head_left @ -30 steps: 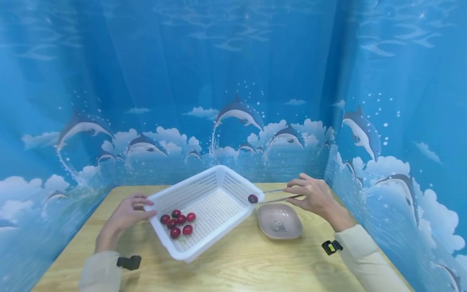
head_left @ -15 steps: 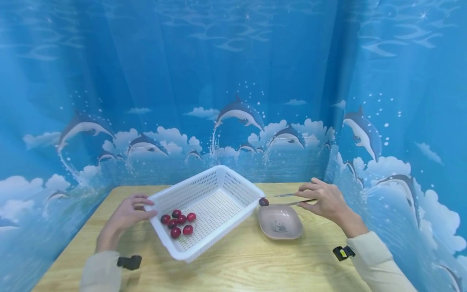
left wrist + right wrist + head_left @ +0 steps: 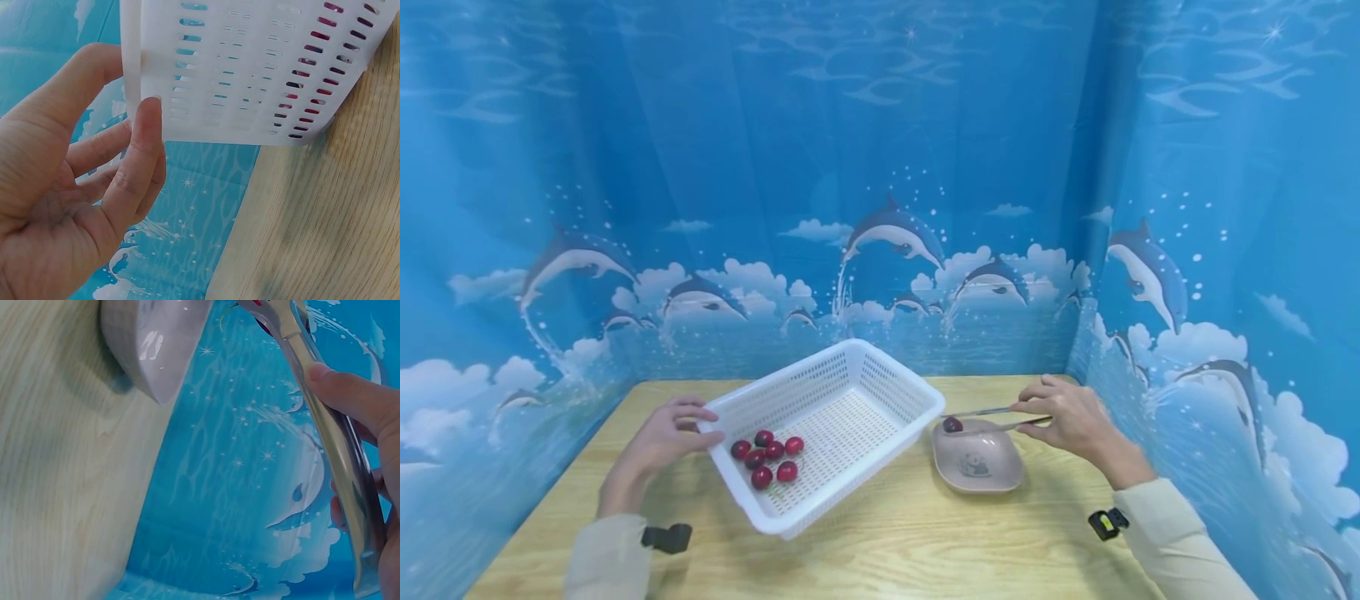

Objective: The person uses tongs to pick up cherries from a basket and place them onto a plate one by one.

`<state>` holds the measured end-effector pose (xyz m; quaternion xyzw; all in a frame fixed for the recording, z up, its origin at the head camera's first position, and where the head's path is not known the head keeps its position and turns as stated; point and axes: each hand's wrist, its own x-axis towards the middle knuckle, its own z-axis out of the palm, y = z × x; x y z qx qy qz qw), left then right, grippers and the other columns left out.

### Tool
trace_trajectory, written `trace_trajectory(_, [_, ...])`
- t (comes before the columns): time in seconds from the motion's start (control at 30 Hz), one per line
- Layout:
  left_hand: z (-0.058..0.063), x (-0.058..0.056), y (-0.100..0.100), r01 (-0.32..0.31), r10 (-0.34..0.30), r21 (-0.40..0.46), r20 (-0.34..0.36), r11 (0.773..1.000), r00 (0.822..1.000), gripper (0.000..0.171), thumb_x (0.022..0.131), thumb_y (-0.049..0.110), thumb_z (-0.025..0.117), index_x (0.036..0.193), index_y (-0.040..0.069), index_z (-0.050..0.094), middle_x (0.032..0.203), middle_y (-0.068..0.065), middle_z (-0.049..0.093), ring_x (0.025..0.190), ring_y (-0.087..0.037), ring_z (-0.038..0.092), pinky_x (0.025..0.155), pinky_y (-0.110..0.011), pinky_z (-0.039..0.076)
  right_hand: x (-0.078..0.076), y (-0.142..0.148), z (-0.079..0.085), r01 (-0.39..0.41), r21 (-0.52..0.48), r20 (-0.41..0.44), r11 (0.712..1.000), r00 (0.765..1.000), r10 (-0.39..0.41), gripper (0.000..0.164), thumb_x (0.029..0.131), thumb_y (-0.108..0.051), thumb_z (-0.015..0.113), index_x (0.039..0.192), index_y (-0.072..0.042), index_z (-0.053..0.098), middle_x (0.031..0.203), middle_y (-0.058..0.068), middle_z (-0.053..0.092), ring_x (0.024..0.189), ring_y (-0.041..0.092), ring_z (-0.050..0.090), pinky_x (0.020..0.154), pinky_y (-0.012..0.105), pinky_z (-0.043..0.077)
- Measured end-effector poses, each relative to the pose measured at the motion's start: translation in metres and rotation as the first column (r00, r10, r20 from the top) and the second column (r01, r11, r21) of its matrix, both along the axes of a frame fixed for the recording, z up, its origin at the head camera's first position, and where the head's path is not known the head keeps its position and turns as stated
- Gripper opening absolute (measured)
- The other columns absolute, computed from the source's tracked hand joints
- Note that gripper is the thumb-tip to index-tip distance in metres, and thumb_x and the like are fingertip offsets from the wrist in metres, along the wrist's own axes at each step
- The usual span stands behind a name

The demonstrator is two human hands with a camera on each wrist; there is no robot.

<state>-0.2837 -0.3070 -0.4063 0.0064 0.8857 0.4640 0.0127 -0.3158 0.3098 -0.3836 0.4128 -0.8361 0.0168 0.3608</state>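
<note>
Right hand [image 3: 1070, 421]: it pinched the silver metal tongs [image 3: 334, 434].
Left hand [image 3: 658, 440]: it pinched the end rim of the white, perforated plastic basket [image 3: 891, 385].
Dark red, round cherry [image 3: 952, 425]: it was between the tong tips, over the far-left edge of the pinkish, squarish ceramic bowl [image 3: 976, 464].
Slip: we judged it could drop on the wooden tabletop [image 3: 887, 558], if the tips squeezed unevenly.
Shift: one second earlier, we saw it at the basket's right corner.
</note>
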Motion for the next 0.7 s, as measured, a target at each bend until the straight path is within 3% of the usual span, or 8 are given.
trace_trajectory(0.37, [-0.001,-0.002,-0.002,0.009,-0.009,-0.006,-0.006,1.000,1.000,0.059,0.088,0.027,0.082,0.131,-0.008,0.061,0.158,-0.030,0.034,0.130,-0.049,0.055,0.100,-0.052,0.059,-0.008,-0.002,-0.011,0.072,0.052,0.047,0.996,0.996,-0.075,0.031,0.062,-0.028,0.098,0.089,-0.025,0.083,0.088,-0.009,0.075,0.076,0.011,0.065,0.048,0.019,0.047])
trace_trajectory(0.7, [-0.001,-0.002,-0.002,0.016,-0.016,0.004,-0.008,1.000,1.000,0.060,0.087,0.026,0.082,0.131,-0.008,0.060,0.158,-0.030,0.035,0.129,-0.048,0.056,0.100,-0.051,0.060,-0.010,-0.002,-0.019,0.104,0.092,0.085,0.990,0.990,-0.112,0.033,0.063,-0.029,0.097,0.093,-0.026,0.083,0.090,-0.009,0.075,0.076,0.012,0.064,0.047,0.019,0.044])
